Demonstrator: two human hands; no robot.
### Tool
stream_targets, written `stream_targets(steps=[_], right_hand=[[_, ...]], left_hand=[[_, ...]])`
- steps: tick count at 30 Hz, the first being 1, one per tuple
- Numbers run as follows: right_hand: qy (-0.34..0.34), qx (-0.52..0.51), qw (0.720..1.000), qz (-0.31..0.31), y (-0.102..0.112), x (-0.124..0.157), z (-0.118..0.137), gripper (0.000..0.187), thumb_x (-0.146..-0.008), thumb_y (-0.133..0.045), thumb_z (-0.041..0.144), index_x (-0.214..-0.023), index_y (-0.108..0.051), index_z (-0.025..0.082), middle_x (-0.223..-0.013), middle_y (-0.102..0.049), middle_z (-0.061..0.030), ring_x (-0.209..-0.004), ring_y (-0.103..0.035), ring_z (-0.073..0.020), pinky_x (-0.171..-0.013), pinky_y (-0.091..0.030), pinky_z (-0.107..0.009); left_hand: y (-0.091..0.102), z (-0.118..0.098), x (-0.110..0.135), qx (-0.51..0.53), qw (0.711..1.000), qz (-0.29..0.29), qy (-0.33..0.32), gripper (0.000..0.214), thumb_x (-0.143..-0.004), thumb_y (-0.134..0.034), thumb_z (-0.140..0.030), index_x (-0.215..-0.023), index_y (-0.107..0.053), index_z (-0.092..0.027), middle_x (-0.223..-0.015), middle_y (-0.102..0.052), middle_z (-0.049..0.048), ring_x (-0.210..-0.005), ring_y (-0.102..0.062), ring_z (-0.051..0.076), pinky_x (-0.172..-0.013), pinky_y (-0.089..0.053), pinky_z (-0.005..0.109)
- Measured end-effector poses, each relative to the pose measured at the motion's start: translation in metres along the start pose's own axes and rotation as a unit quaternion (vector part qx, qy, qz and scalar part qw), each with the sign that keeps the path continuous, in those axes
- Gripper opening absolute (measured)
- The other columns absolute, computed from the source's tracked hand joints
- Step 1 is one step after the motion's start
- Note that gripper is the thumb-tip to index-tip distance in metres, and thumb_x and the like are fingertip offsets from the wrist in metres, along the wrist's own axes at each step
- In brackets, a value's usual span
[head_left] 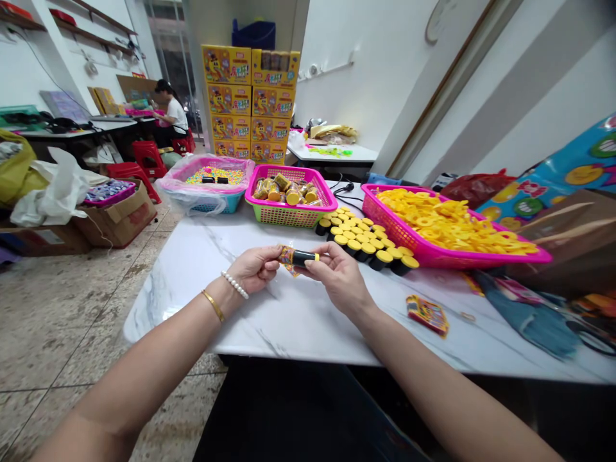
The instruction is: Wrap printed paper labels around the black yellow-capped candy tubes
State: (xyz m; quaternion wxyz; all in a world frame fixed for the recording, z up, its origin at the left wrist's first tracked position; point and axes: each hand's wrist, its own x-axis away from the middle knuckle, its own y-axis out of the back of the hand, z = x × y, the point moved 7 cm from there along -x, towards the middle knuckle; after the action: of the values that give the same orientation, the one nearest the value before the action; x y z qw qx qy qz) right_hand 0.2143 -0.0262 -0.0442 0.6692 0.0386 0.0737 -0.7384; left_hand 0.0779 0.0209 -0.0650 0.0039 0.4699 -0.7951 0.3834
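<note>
Over the middle of the table, my right hand (341, 274) grips a small black cup with a yellow lid (304, 258), lying sideways. My left hand (260, 268) pinches a printed clear plastic wrapper (287, 256) at the cup's other end. The wrapper seems to cover that end; how far it reaches along the cup I cannot tell. Just beyond my right hand stand several black cups with yellow lids (368, 239) in rows. Right of my right forearm lies a flat stack of printed wrappers (427, 314).
Behind the cups are a pink-green basket of wrapped cups (291, 218) and a plastic-lined basket of colourful candy (221, 204). A pink basket (385, 221) of yellow plastic pieces stands right. Blue cloth (529, 321) lies at the right. A person (176, 115) sits far left; yellow cartons (231, 99) are stacked behind.
</note>
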Motion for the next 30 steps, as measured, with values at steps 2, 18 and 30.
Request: stream_targets(steps=[2,18,30], right_hand=[[0.020,0.020,1.000,-0.007,0.000,0.001,0.003,0.034,-0.070,-0.076,0.038,-0.085,-0.050,0.022,-0.075,-0.073,-0.0002,-0.069,-0.073,-0.0185,-0.076,-0.060,-0.039],[0.263,0.263,0.923,-0.095,0.006,0.024,0.031,0.025,-0.077,-0.071,0.033,-0.097,-0.059,0.024,-0.097,-0.069,-0.0044,-0.090,-0.069,-0.0204,-0.085,-0.059,-0.038],[0.251,0.263,0.932,0.008,-0.010,0.014,0.027,0.022,-0.077,-0.074,0.032,-0.097,-0.070,0.023,-0.097,-0.064,-0.0050,-0.074,-0.062,-0.0143,-0.062,-0.058,-0.029]], left_hand=[[0.000,0.000,0.000,-0.003,1.000,0.000,0.003,0.020,-0.093,-0.049,-0.006,-0.075,-0.059,-0.007,-0.060,-0.053,-0.0015,-0.032,-0.029,-0.003,-0.028,-0.015,0.008],[0.008,-0.017,0.003,-0.107,0.983,-0.012,-0.146,0.029,-0.067,-0.083,-0.030,-0.078,-0.068,-0.008,-0.067,-0.062,0.0023,-0.041,-0.039,0.000,-0.034,-0.016,0.015],[-0.009,0.007,-0.003,-0.191,0.973,0.110,-0.073,0.041,-0.065,-0.085,-0.042,-0.086,-0.070,-0.010,-0.068,-0.063,0.0024,-0.053,-0.056,0.007,-0.049,-0.040,0.018]])
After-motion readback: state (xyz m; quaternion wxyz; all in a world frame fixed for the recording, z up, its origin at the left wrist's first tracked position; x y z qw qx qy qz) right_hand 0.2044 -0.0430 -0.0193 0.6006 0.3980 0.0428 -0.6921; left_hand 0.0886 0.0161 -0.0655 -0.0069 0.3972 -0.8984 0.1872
